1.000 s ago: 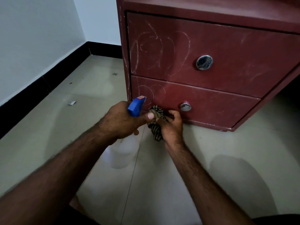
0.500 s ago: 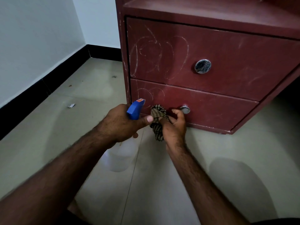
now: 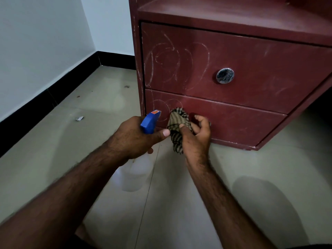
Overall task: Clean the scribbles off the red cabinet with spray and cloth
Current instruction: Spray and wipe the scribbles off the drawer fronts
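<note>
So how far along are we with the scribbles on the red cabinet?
Done: nothing looks wiped yet. In hand: the left hand grips the spray bottle, the right hand holds the striped cloth in front of the lower drawer. Left: pale scribbles on the upper drawer and on the lower drawer's left end, so nearly all of it.

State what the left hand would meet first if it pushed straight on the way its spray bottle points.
Probably the lower drawer of the red cabinet, at its scribbled left end; the cloth in the right hand lies off to one side. Depth is unclear.
</note>
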`<state>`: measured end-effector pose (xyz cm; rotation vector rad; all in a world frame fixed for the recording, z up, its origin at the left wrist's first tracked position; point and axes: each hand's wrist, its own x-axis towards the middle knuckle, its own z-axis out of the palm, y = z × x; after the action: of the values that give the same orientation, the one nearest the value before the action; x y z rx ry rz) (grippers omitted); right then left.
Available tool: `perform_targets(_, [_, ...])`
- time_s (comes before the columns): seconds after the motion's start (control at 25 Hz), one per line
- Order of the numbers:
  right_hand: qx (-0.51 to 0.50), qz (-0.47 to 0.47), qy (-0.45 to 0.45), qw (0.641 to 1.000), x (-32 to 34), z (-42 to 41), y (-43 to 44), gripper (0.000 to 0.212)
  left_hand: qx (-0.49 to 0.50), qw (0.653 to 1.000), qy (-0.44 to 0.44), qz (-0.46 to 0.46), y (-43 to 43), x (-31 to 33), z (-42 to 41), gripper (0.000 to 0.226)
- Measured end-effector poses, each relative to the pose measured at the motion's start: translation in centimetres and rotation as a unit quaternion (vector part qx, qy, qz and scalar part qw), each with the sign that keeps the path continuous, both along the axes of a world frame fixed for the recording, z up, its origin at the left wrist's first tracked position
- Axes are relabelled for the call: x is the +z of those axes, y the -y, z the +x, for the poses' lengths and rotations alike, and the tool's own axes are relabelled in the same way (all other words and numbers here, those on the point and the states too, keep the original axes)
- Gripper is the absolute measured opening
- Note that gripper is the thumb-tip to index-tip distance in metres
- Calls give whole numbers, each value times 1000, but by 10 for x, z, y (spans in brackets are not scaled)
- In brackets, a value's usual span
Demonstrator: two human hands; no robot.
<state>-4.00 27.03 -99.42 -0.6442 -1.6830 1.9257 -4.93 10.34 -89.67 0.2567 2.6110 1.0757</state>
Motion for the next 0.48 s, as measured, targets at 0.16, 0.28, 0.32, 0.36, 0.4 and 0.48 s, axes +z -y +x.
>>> perform_targets(0.16, [-16, -5, 11, 1000, 0, -2, -1, 43, -1, 1000, 2, 4, 0, -1, 0, 58])
perform_targets(0.28, [-22, -24, 47, 998, -8, -1, -1, 41, 0, 1000, 5, 3, 0, -2, 0, 64])
perform_targets(0.32, [-21, -26, 42, 999, -7, 0, 0, 41, 1, 1000, 5, 3, 1, -3, 0, 61])
perform_targets(0.36, [-20, -23, 29, 999, -4, 0, 1, 41, 2, 1000, 2, 4, 1, -3, -1, 56])
perform_targets(0.4, [-15, -16, 9, 1000, -1, 0, 1, 40, 3, 1000, -1, 6, 2, -3, -1, 52])
perform_targets(0.48, [-3, 12, -25, 1000, 6, 0, 0, 39, 2, 1000, -6, 8, 1, -1, -1, 49])
